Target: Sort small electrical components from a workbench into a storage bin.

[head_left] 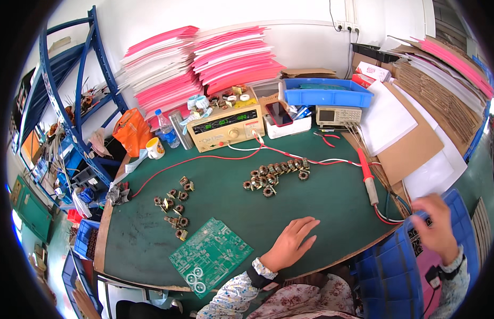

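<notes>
Electronics workshop: power supply [225, 126], coils [273, 175]

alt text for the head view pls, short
A person's left hand rests flat on a green bench mat while the right hand reaches into a blue bin at the right. On the mat lie a green circuit board, two clusters of small wound coils and a red-handled probe.

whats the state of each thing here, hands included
left hand: empty, flat on the mat
right hand: reaching into the blue bin, blurred
circuit board: flat at the mat's edge
meter: on, display lit
probe: lying unheld
bottle: upright, capped
</notes>
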Demonstrator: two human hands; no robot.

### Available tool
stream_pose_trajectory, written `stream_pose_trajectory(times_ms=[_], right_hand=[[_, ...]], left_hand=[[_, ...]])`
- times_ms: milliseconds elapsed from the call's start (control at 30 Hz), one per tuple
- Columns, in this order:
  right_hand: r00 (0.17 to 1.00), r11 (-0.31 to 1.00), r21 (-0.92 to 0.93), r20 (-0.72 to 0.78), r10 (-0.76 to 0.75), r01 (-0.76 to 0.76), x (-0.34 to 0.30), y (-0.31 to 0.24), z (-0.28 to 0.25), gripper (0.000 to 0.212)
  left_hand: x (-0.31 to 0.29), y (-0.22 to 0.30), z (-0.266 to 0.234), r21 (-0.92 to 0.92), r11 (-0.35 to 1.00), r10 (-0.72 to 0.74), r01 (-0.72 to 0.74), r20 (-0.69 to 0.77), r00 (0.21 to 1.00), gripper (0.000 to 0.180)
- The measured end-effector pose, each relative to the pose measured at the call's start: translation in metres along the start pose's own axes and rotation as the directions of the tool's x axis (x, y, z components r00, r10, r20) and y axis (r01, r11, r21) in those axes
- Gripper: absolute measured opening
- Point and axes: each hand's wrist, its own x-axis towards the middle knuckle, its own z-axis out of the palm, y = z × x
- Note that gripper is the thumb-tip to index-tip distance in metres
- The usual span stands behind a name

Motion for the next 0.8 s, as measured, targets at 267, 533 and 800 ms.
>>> stream_pose_trajectory(times_ms=[267, 533, 800], right_hand=[[0.856, 0.927, 0.085, 0.360, -0.370, 0.365, 0.115, -0.064, 0.177, 0.053], [0.939, 0.951, -0.006, 0.160, -0.304, 0.309, 0.148, -0.070, 0.351, 0.068], [0.945, 0.928, -0.192, 0.130, -0.300, 0.321, 0.156, -0.070, 0.392, 0.045]], left_hand=[[-0.012, -0.063, -0.038, -0.286, 0.940, -0.230, 0.186, -0.126, 0.965, 0.034], [-0.032, -0.125, -0.019, -0.429, 0.857, -0.441, 0.286, -0.322, 0.838, 0.044], [-0.014, -0.127, -0.017, -0.230, 0.912, -0.409, 0.339, -0.561, 0.720, 0.051]])
